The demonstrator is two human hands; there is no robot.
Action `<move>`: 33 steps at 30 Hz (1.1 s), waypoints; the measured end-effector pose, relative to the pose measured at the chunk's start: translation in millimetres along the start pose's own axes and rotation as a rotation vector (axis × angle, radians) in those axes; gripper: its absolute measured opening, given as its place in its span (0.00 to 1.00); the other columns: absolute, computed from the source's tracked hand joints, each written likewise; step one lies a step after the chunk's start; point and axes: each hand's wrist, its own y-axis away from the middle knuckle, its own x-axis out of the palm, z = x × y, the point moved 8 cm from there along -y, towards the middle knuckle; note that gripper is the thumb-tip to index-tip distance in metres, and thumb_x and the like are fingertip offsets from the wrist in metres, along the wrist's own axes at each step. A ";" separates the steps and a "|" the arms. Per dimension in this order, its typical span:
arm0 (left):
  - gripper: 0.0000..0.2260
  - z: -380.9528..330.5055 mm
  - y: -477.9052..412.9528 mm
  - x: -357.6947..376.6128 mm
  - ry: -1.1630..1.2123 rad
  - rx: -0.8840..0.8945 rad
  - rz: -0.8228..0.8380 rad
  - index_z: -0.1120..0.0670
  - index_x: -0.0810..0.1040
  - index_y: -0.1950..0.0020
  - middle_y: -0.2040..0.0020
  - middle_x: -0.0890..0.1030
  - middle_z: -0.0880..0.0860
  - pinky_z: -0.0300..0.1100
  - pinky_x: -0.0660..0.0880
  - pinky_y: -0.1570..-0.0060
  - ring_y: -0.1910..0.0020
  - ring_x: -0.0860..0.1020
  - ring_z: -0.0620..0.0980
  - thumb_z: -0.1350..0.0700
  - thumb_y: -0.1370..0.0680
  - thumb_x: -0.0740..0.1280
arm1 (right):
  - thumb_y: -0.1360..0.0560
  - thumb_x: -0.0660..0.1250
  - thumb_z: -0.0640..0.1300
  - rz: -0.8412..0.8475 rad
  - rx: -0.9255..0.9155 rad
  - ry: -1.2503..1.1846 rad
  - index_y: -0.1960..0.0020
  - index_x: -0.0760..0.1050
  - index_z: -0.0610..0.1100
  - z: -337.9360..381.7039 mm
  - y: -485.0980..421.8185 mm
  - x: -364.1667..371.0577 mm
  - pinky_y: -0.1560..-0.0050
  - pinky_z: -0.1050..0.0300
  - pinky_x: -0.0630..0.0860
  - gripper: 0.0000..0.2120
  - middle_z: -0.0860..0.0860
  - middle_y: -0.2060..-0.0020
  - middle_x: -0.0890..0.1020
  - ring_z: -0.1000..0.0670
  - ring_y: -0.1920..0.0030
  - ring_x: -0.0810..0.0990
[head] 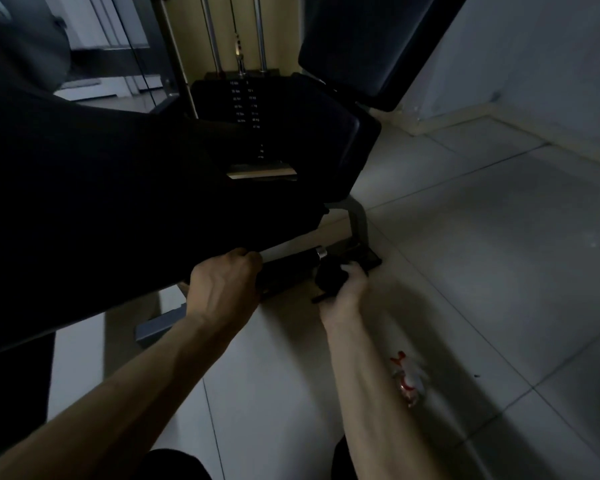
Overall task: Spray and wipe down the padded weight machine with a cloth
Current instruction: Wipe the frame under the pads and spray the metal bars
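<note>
The padded weight machine's big dark pad point(101, 202) fills the left, its long axis running from near left to far right. Behind it the weight stack point(215, 102) carries two columns of small white figures, too blurred to read. Below, a black grip bar point(288, 268) points its chrome-ringed end far right. The left hand point(222, 289) curls at the pad's lower edge; whether it grips pad or bar cannot be told. The right hand point(347, 289) clutches a bunched dark cloth point(329, 277) at the bar's end. A blurred white-and-red spray bottle point(407, 379) is on the tiles, near right.
</note>
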 end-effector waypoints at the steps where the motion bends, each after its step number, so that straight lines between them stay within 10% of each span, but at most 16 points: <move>1: 0.12 0.6 -0.1 0.0 0.007 -0.004 -0.005 0.53 0.80 0.39 0.44 0.80 0.54 0.42 0.80 0.53 0.51 0.81 0.52 0.54 0.21 0.72 | 0.23 0.63 0.39 -0.046 -0.091 0.054 0.44 0.77 0.49 10.5 0.0 -7.7 0.56 0.54 0.74 0.10 0.47 0.50 0.81 0.48 0.54 0.81; 7: 0.10 2.4 -0.1 4.1 -0.003 0.006 -0.030 0.55 0.82 0.42 0.46 0.82 0.54 0.44 0.80 0.55 0.53 0.81 0.53 0.55 0.22 0.73 | 0.20 0.69 0.45 0.284 -1.074 1.151 0.40 0.78 0.47 40.9 44.0 67.2 0.38 0.56 0.77 0.10 0.49 0.38 0.76 0.53 0.36 0.76; 10: 0.09 -0.7 1.5 5.8 0.015 0.039 -0.037 0.57 0.84 0.45 0.49 0.83 0.56 0.47 0.81 0.58 0.56 0.82 0.55 0.57 0.24 0.76 | 0.19 0.65 0.49 0.280 -1.078 1.505 0.50 0.79 0.46 46.2 32.4 85.5 0.53 0.52 0.76 0.08 0.48 0.49 0.81 0.49 0.50 0.79; 13: 0.10 -1.2 0.1 9.4 0.008 0.050 -0.046 0.58 0.84 0.47 0.52 0.83 0.57 0.49 0.81 0.60 0.58 0.82 0.56 0.57 0.26 0.77 | 0.19 0.64 0.47 0.439 -0.616 1.746 0.59 0.73 0.43 50.4 2.2 105.7 0.62 0.52 0.69 0.12 0.47 0.63 0.78 0.44 0.63 0.77; 19: 0.10 -0.4 0.3 12.9 -0.002 0.051 -0.063 0.57 0.84 0.48 0.53 0.83 0.57 0.49 0.80 0.63 0.60 0.81 0.56 0.59 0.27 0.78 | 0.24 0.68 0.39 0.533 0.263 1.090 0.47 0.81 0.37 25.7 -16.6 98.9 0.52 0.46 0.85 0.08 0.40 0.51 0.84 0.43 0.52 0.86; 29: 0.10 5.6 0.4 21.1 0.009 0.060 -0.098 0.56 0.83 0.46 0.51 0.83 0.56 0.50 0.81 0.62 0.58 0.82 0.56 0.56 0.26 0.76 | 0.24 0.65 0.43 0.381 0.293 -0.233 0.52 0.80 0.43 -14.7 -4.5 69.0 0.46 0.50 0.81 0.06 0.48 0.57 0.82 0.45 0.49 0.85; 33: 0.12 4.7 1.7 24.6 0.006 0.101 -0.148 0.56 0.83 0.46 0.51 0.83 0.56 0.48 0.80 0.64 0.60 0.81 0.56 0.58 0.27 0.77 | 0.15 0.60 0.55 0.145 0.090 -0.123 0.33 0.76 0.44 -24.0 14.6 44.7 0.38 0.51 0.78 0.18 0.46 0.42 0.84 0.45 0.40 0.82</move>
